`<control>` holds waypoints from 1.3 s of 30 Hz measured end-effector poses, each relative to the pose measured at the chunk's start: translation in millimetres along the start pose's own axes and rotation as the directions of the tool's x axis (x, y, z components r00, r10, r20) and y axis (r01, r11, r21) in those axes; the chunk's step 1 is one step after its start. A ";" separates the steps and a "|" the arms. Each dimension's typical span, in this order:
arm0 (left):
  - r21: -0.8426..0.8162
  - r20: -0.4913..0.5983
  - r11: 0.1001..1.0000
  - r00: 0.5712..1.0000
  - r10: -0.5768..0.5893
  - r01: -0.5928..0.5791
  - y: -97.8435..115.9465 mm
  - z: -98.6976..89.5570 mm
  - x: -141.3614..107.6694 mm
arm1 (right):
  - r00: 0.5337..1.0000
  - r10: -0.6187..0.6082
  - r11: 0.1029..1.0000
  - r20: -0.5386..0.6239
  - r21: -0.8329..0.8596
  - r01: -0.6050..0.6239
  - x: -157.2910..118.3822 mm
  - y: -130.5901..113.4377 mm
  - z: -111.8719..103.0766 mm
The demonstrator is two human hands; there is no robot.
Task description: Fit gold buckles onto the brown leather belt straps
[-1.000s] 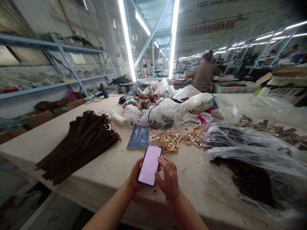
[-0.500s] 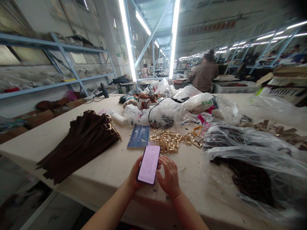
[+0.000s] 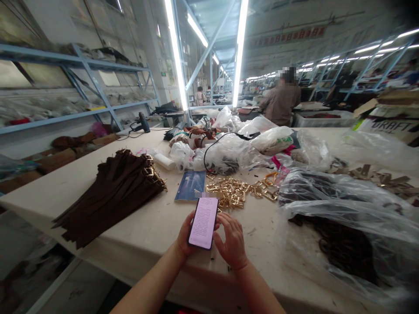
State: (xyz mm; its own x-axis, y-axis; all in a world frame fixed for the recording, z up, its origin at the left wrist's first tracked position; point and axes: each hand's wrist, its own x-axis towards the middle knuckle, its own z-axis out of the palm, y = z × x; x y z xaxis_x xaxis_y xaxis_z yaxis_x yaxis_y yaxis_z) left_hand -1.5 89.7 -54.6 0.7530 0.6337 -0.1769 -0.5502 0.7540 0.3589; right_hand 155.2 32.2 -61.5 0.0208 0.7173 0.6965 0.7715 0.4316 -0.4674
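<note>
A smartphone (image 3: 203, 224) with a lit screen of dense text is held upright and slightly tilted above the near edge of the table. My left hand (image 3: 186, 235) is closed around its left side, with fingers behind it that are mostly hidden. At the phone's right edge is my right hand (image 3: 231, 240), its fingers stretched out and its thumb apart from them; the fingertips lie against or just beside the phone. Just beyond the phone are a pile of gold-coloured metal buckles (image 3: 232, 189) and a blue booklet (image 3: 190, 185).
On the left lies a bundle of dark brown straps (image 3: 113, 198) with gold buckles. Clear plastic bags (image 3: 327, 209) with dark contents cover the right side. More bags (image 3: 222, 150), a white roll (image 3: 164, 161) and a heat gun (image 3: 142, 123) lie farther back. A person (image 3: 283, 100) is beyond the table.
The view has shifted very slightly. Both hands and the phone hold nearly the same position, and the screen still shows text.
</note>
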 end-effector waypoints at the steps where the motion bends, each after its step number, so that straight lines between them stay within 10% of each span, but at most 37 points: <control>1: 0.000 0.000 1.000 1.000 0.002 -0.002 -0.1 0.4 -0.6 | 1.000 -0.001 1.000 0.005 0.002 0.001 0.0 0.0 0.0; 39: 0.033 0.035 0.999 0.999 0.016 -0.017 -2.1 -2.9 -0.3 | 0.998 0.055 0.991 0.042 0.122 -0.060 -1.3 1.0 1.5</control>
State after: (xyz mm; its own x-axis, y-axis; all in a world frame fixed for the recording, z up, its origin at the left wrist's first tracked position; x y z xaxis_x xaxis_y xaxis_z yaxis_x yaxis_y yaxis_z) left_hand -1.6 88.4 -58.0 0.7564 0.6393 -0.1385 -0.5508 0.7366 0.3924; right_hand 155.0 32.5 -63.7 0.0367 0.7624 0.6461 0.6859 0.4510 -0.5711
